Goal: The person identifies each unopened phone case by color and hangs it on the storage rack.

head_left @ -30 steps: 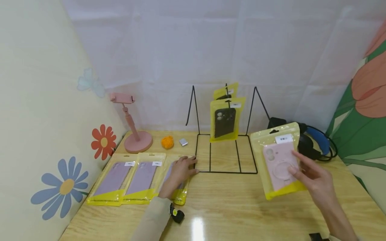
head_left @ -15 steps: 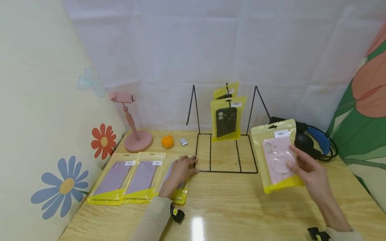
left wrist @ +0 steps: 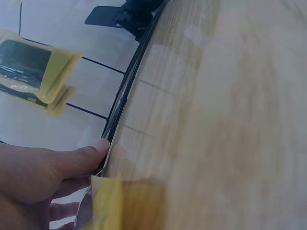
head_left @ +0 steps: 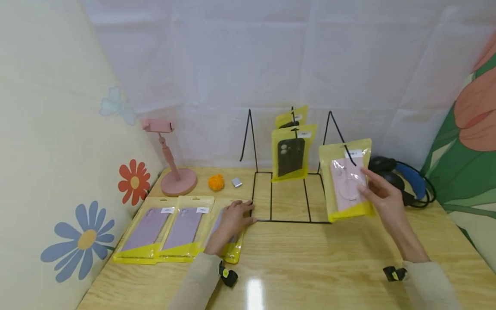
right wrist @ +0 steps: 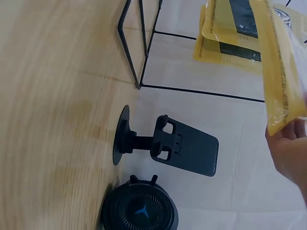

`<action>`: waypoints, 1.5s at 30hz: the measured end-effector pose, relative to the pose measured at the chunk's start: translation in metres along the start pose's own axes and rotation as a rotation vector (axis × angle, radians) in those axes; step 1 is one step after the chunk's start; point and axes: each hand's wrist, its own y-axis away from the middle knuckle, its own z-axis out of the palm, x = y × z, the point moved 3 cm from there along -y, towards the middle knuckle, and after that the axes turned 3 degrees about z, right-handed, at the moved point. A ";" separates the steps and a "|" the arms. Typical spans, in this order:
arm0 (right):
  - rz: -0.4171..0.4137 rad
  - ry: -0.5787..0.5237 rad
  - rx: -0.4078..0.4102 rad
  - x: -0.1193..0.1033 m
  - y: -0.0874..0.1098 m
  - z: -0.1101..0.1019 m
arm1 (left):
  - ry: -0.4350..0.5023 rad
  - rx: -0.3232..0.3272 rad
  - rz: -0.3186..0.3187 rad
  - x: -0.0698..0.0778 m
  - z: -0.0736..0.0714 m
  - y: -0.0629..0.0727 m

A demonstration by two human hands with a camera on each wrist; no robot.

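My right hand point(head_left: 381, 200) pinches the right edge of a yellow-edged pouch holding a pink phone case point(head_left: 346, 185), thumb in front. The pouch is upright at the right arm of a black wire display rack point(head_left: 286, 221); the hook's end shows in front of the pouch's top, by its hang hole. My left hand point(head_left: 232, 219) grips the front left corner of the rack's base, thumb on the wire in the left wrist view. Under that hand lies a pouch with a purple phone case point(head_left: 214, 221), partly covered. Two pouches with black phone cases point(head_left: 291, 155) hang on the middle hook.
Two more pouches with purple phone cases point(head_left: 182, 228) lie at the left. Behind them are a pink phone stand point(head_left: 178, 183), an orange fuzzy ball point(head_left: 215, 182) and a small silver block point(head_left: 237, 182). Headphones point(head_left: 416, 181) and a black phone stand point(right wrist: 187, 148) stand at the right.
My right hand has moved left and away from me with the pink case's pouch, bringing its top to the right hook. The left hand has stayed at the rack's corner.
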 end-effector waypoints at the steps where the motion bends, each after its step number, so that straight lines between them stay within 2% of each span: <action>1: 0.005 -0.007 0.003 0.001 -0.004 0.001 | -0.001 0.001 0.001 0.000 0.000 0.000; 7: 0.023 -0.125 0.035 0.008 -0.029 0.011 | 0.008 -0.006 -0.003 0.000 0.001 0.000; 17: 0.048 -0.441 0.092 0.018 -0.062 0.027 | 0.008 -0.009 -0.007 -0.001 0.002 0.000; 26: 0.091 -0.542 0.165 0.025 -0.071 0.034 | 0.005 -0.001 0.003 0.002 0.003 0.002; 29: 0.077 -0.571 0.180 0.028 -0.072 0.033 | 0.002 0.001 0.002 0.001 0.003 0.002; 35: -0.006 -0.584 0.212 0.035 -0.068 0.026 | 0.012 0.010 0.002 0.001 0.001 0.003; 39: 0.026 -0.499 0.276 0.037 -0.061 0.016 | 0.014 0.015 0.000 0.000 0.001 0.003; 41: 0.045 -0.423 0.306 0.036 -0.056 0.012 | 0.014 0.016 0.002 0.000 0.001 0.003; 42: 0.044 -0.385 0.313 0.035 -0.052 0.010 | 0.015 0.017 0.004 0.000 0.000 0.002; 43: 0.019 -0.401 0.301 0.040 -0.050 0.009 | 0.015 0.016 0.005 0.000 0.000 0.002; 45: 0.000 -0.322 0.280 0.040 -0.042 0.008 | 0.012 0.016 0.006 0.000 -0.001 0.002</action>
